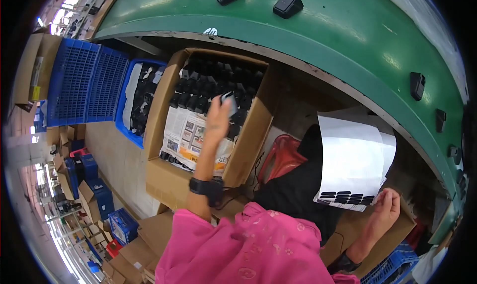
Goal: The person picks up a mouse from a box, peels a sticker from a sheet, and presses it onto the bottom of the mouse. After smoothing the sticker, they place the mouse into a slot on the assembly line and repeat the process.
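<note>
My left hand (217, 119) reaches over an open cardboard box (158, 120) and is closed round a small black plastic device (227, 96); motion smears its outline. Inside the box, several rows of black plastic devices (198, 87) stand packed, with a sheet of newspaper (180, 132) covering part of them. At the right, my right hand (388, 204) pinches the lower corner of a white sticker sheet (350, 152). Several dark oblong stickers (348, 198) line that sheet's bottom end. The sheet lies bent over dark cloth, above my lap.
A green worktop (343, 33) curves across the far side, carrying black cradle-shaped devices (288, 4) spaced apart. Left of the box stand a blue bin (130, 130) of black parts and blue crates (74, 82). A red plastic chair (282, 155) is beneath the worktop.
</note>
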A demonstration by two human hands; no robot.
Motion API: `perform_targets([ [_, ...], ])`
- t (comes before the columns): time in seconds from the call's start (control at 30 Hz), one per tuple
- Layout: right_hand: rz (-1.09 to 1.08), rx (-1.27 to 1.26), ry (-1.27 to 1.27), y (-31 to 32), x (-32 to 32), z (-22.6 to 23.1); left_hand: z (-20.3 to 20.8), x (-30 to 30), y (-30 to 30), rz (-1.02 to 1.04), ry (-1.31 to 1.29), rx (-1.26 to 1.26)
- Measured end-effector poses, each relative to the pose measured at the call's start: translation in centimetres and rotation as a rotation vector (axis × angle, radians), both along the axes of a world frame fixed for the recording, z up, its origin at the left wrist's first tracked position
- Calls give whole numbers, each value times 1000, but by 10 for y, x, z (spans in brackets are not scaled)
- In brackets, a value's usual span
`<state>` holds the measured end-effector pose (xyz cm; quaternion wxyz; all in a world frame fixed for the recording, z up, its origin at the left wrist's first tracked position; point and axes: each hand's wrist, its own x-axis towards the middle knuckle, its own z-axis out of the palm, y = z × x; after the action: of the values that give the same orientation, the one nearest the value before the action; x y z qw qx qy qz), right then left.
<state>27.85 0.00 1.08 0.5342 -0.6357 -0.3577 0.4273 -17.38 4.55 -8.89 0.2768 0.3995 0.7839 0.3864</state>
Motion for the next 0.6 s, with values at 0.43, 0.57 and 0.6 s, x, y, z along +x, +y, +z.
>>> perform_targets([
  [0.43, -115, -56, -143, -1, 3, 2, -147, -110, -96, 153, 464, -107],
  [0.57, -83, -48, -159, 0, 4, 1, -142, -104, -99, 108, 543, 7],
  [0.6, -37, -55, -168, 0, 3, 1, -138, -105, -104, 110, 549, 18],
])
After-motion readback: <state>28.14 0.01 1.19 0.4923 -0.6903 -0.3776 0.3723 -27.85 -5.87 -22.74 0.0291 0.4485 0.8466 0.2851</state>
